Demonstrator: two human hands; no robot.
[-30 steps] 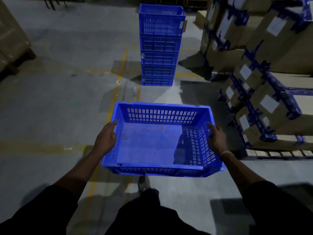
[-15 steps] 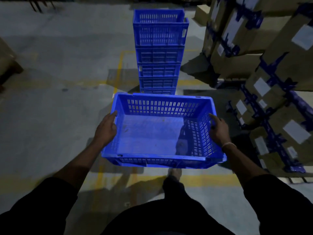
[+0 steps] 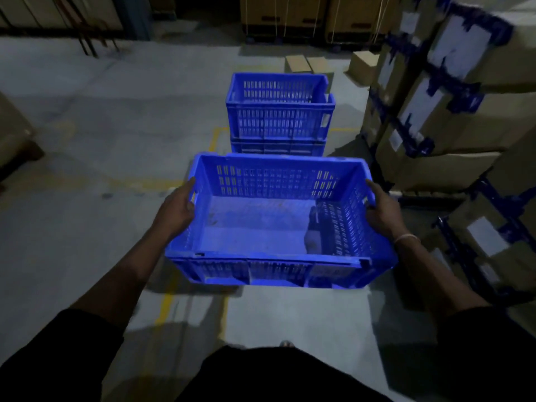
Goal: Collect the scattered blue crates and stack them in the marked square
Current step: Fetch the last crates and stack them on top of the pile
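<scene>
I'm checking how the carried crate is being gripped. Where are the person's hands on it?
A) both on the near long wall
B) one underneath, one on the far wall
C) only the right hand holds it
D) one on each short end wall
D: the left hand grips the left end wall of the carried blue crate and the right hand grips the right end wall.

Stacked cardboard cartons [image 3: 452, 117] with blue strapping and white labels line the right wall; beyond them, small brown boxes [image 3: 307, 64] sit on the concrete floor [image 3: 101, 126]
</scene>
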